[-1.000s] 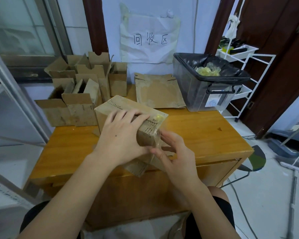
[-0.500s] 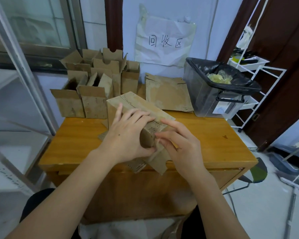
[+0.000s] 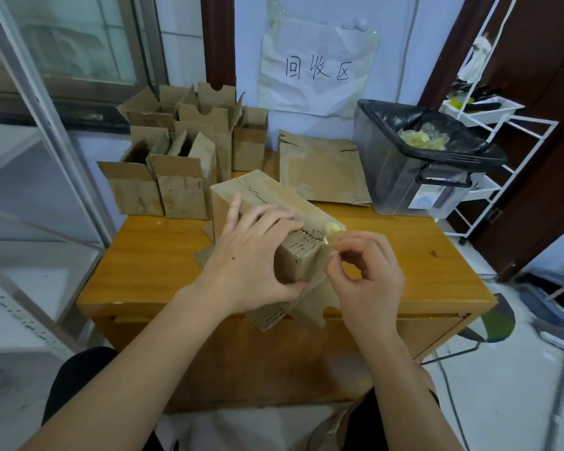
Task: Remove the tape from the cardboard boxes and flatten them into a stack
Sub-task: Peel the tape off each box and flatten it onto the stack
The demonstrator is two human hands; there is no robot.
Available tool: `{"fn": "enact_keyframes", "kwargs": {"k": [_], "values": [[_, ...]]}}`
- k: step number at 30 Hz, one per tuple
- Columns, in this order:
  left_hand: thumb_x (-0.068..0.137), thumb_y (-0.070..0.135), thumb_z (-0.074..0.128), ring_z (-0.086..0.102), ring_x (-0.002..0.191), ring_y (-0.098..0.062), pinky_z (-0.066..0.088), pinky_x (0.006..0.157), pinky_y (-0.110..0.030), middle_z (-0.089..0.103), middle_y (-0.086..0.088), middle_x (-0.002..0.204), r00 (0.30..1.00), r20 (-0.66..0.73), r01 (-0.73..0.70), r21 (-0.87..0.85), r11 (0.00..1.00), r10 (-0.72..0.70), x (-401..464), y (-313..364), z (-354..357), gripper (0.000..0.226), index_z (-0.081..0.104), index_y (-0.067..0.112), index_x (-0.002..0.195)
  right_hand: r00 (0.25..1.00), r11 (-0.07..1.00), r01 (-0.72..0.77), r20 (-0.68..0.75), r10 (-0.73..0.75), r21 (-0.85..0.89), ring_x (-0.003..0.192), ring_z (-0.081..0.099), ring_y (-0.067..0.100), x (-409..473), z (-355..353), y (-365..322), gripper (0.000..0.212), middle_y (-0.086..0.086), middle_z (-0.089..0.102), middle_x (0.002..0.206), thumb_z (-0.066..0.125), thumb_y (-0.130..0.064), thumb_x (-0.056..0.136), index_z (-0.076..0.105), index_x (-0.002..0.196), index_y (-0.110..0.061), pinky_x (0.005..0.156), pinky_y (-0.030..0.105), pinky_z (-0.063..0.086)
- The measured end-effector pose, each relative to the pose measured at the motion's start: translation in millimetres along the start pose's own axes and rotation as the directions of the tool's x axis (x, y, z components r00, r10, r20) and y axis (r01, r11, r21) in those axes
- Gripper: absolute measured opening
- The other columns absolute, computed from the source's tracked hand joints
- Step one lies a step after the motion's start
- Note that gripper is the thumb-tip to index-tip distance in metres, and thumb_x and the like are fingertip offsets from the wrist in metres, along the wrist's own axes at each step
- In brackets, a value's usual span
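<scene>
Two hands on the cardboard box [image 3: 267, 203], frame center. Left hand [image 3: 251, 255] grips it, fingers curled over top. Right hand [image 3: 365, 275] apparently pinches the tape [image 3: 334, 231].

A wooden worktop [image 3: 150, 255] is seen. On its far right corner a clear bin [image 3: 401, 177] lined with a black bag [image 3: 385, 117] is set. Behind the worktop a handwritten paper sign [image 3: 316, 66] is fixed to the wall; right of it a white wire rack [image 3: 502, 131] is placed.
</scene>
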State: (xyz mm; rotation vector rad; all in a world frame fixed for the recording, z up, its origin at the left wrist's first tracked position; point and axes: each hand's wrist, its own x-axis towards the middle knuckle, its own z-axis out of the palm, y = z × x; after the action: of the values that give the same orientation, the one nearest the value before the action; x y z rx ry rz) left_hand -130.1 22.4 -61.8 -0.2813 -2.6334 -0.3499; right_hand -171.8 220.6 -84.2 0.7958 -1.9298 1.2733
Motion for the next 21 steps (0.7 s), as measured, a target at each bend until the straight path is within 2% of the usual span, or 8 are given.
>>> {"fn": "enact_keyframes", "kwargs": {"k": [3,7,10,13,16,19,21], "values": [[0.07,0.079,0.06,0.037,0.145,-0.017,-0.001,0.127,-0.061,0.051,0.009,0.149,1.0,-0.007,-0.015,-0.005,1.0,0.015,1,7,1,0.092,0.054,0.026,0.145,0.999,0.999,-0.05,-0.017,0.05,0.008,0.092,0.064,0.014,-6,-2,1,0.021,0.004,0.064,0.101,0.071,0.011,0.084,0.069,0.097,-0.005,0.075,0.032,0.058],[0.07,0.077,0.062,0.033,0.147,-0.014,-0.004,0.127,-0.06,0.048,0.012,0.152,0.999,0.033,-0.02,-0.009,1.0,0.021,3,8,-1,0.093,0.051,0.028,0.148,0.998,0.994,-0.056,0.04,0.053,0.089,0.095,0.065,0.017,-9,-5,2,0.016,0.003,0.065,0.102,0.063,0.0,0.092,0.063,0.104,-0.011,0.079,0.04,0.058],[0.069,0.078,0.067,0.021,0.152,-0.009,-0.013,0.126,-0.057,0.039,0.019,0.157,0.99,0.139,-0.013,-0.013,1.0,0.014,10,2,-8,0.095,0.043,0.038,0.152,0.996,0.994,-0.041,0.088,0.032,0.105,0.097,0.067,0.019,-7,-8,2,0.012,0.004,0.066,0.103,0.065,0.0,0.093,0.065,0.103,-0.006,0.079,0.04,0.059],[0.072,0.071,0.075,0.002,0.156,-0.003,-0.018,0.121,-0.065,0.028,0.031,0.161,0.967,0.253,0.03,-0.02,0.999,-0.024,21,-6,-21,0.093,0.036,0.049,0.153,0.987,0.993,-0.063,0.156,0.048,0.096,0.098,0.067,0.016,-2,-6,-2,0.013,0.002,0.066,0.103,0.073,-0.003,0.089,0.065,0.099,-0.007,0.081,0.035,0.059],[0.078,0.058,0.08,-0.006,0.156,-0.001,-0.011,0.123,-0.065,0.017,0.031,0.166,0.938,0.344,0.048,-0.026,0.998,-0.036,30,-11,-27,0.091,0.031,0.051,0.154,0.979,0.989,-0.123,0.17,0.109,0.077,0.09,0.066,0.011,2,3,-7,0.014,-0.003,0.066,0.094,0.075,-0.006,0.089,0.063,0.095,-0.012,0.075,0.033,0.059],[0.083,0.044,0.081,-0.009,0.155,0.001,-0.004,0.128,-0.056,0.012,0.029,0.168,0.925,0.379,0.06,-0.081,0.995,-0.025,33,-12,-27,0.088,0.03,0.047,0.154,0.971,0.983,-0.181,0.163,0.173,0.032,0.085,0.065,0.008,5,14,-11,0.018,-0.007,0.064,0.09,0.075,-0.009,0.09,0.061,0.096,-0.019,0.071,0.032,0.058],[0.084,0.039,0.082,-0.01,0.154,0.002,-0.003,0.128,-0.048,0.01,0.029,0.168,0.921,0.39,0.073,-0.116,0.99,-0.023,33,-14,-27,0.087,0.031,0.044,0.155,0.974,0.985,-0.174,0.15,0.168,0.022,0.084,0.065,0.008,8,17,-12,0.029,-0.011,0.061,0.09,0.075,-0.008,0.089,0.056,0.102,-0.025,0.071,0.029,0.058]]}}
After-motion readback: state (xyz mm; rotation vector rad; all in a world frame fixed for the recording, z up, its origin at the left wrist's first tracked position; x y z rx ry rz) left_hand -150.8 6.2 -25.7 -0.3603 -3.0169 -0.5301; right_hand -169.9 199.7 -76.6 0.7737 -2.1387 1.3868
